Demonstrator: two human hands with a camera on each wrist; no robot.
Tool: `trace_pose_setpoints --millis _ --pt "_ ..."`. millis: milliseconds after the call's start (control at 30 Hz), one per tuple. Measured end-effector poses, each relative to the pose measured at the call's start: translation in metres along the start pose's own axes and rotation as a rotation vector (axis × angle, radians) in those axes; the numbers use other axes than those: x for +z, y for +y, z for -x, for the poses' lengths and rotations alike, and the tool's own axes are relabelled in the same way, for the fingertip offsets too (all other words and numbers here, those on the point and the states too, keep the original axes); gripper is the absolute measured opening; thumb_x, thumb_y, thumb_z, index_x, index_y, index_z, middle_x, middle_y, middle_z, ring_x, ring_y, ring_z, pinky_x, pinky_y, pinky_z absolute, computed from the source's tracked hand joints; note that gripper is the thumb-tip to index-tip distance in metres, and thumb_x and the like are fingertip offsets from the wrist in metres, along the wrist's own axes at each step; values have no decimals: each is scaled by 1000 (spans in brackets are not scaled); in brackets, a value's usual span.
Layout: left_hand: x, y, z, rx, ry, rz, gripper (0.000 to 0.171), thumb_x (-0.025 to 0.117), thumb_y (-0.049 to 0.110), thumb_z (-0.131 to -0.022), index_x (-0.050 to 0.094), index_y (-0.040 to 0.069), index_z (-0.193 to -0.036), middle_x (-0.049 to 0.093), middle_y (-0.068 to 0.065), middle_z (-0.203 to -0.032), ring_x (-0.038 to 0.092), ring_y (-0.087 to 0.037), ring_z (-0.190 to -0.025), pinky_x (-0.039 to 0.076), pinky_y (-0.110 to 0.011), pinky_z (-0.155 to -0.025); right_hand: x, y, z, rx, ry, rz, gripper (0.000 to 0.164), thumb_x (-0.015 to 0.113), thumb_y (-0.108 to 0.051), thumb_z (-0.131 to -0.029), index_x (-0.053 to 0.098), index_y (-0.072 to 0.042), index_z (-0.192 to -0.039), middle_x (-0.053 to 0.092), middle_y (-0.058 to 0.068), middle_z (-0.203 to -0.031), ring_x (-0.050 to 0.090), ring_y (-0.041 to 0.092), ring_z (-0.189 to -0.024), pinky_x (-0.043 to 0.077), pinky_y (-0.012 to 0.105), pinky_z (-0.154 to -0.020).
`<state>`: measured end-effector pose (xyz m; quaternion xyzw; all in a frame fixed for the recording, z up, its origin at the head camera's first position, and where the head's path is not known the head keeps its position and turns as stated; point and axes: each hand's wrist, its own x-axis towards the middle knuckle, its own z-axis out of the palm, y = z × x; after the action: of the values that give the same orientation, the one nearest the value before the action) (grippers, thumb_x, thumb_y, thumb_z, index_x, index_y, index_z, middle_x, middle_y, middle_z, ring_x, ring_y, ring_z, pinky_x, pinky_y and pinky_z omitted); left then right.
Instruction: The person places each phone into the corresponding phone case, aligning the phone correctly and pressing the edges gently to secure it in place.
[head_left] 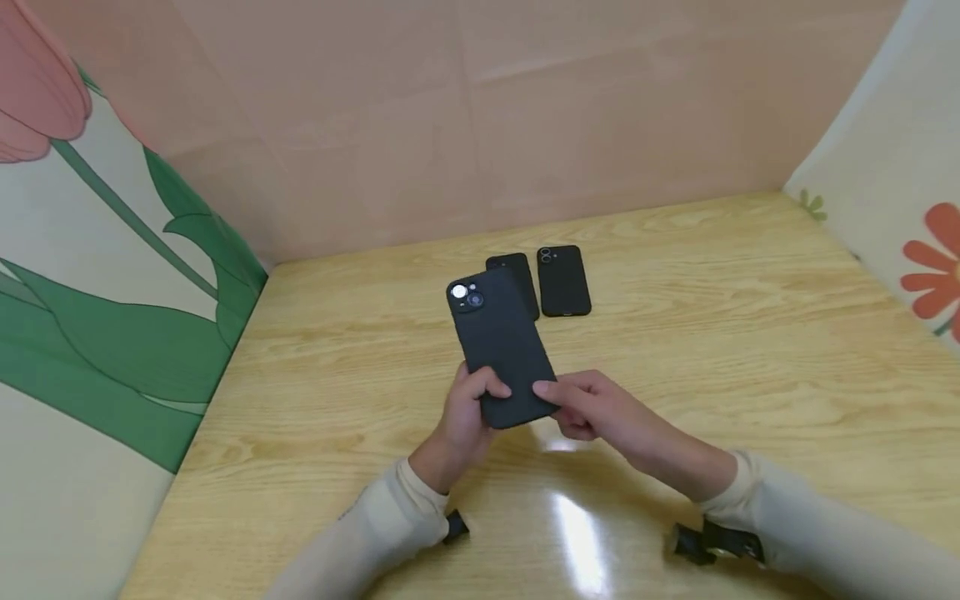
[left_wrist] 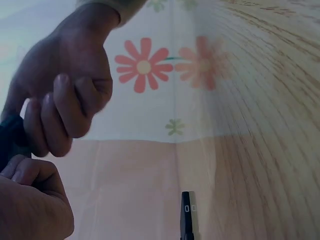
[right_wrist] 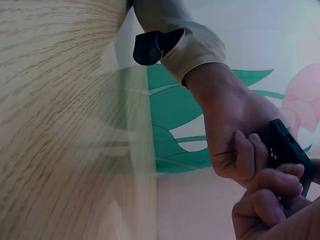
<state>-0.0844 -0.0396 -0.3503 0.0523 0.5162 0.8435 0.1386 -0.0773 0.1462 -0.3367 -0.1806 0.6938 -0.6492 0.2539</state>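
Note:
A black smartphone [head_left: 504, 350], apparently in a matte case, is held above the table with its camera side facing up. My left hand [head_left: 467, 417] grips its lower left edge, thumb lying across the back. At the lower right corner my right hand [head_left: 592, 408] pinches it between the thumb and curled fingers. From the right wrist view, the phone's narrow bottom end [right_wrist: 287, 137] shows between both hands. In the left wrist view only a dark bit of the phone [left_wrist: 11, 140] appears at the left edge.
Two more black phones lie on the wooden table [head_left: 720, 333] farther back: one phone [head_left: 565, 283] in plain sight, the other phone [head_left: 525, 279] partly hidden behind the held one. A pink cloth wall [head_left: 480, 117] rises behind the table, with flower-patterned sheets at both sides.

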Motion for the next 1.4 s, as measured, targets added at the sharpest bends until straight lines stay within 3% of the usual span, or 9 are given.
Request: trace_pose_setpoints --millis 67,133,267,333,533,767,1067,1267,1400 --pt "-2 2 -1 -10 -11 -7 37 39 3 -73 56 7 -106 67 9 -85 63 -3 -68 51 -19 -62 1 0 1 -6 -49 28 44 46 -29 -105 43 1 -73 33 -6 -59 27 11 -51 27 25 -51" --pt "-4 2 -1 -11 -53 -12 34 40 6 -76 57 7 -106 67 8 -81 58 -4 -61 48 -21 -56 2 -1 1 -20 -66 49 46 42 -30 -107 42 5 -77 34 -5 -60 28 12 -52 27 26 -52" --pt "-6 -3 0 4 -174 -33 20 43 11 -88 57 12 -102 61 8 -67 43 -7 -49 35 -23 -49 2 -1 1 -21 -6 68 45 39 -33 -108 47 1 -81 35 -4 -61 28 11 -54 28 26 -53" --pt "-5 -6 0 -4 -209 -51 16 44 14 -93 59 14 -97 56 8 -63 41 -7 -50 35 -23 -51 2 -1 2 -20 22 67 43 39 -33 -108 46 -2 -79 34 -5 -61 27 10 -53 27 26 -52" --pt "-2 -10 0 -54 -205 -74 20 50 19 -95 60 15 -79 36 8 -54 31 -5 -46 26 -19 -47 2 1 2 -34 52 61 42 41 -32 -108 46 -2 -79 33 -7 -60 24 8 -52 23 26 -49" --pt "-1 -11 0 -26 -199 -72 18 52 17 -94 62 15 -79 34 11 -52 27 -2 -43 22 -18 -45 0 2 5 -59 31 36 38 39 -30 -109 55 4 -104 34 -7 -61 24 9 -51 22 28 -48" --pt "0 -13 -1 -25 -220 -23 21 51 17 -96 58 16 -76 32 11 -50 24 -1 -43 21 -17 -45 -1 4 3 -107 11 -12 32 39 -27 -109 56 -1 -103 33 -9 -59 22 11 -50 20 29 -48" --pt "-2 -13 0 -28 -227 -30 19 51 17 -96 62 16 -81 32 11 -51 24 -2 -44 21 -18 -46 -3 2 1 3 26 -22 38 42 -34 -107 51 -11 -78 35 -6 -60 25 12 -53 25 26 -53" --pt "-2 -14 1 -56 -243 -48 11 52 17 -93 61 14 -88 34 12 -52 26 -1 -44 22 -17 -47 -5 0 -1 64 58 -56 40 44 -39 -106 60 -15 -79 33 -6 -58 25 13 -54 26 26 -56"
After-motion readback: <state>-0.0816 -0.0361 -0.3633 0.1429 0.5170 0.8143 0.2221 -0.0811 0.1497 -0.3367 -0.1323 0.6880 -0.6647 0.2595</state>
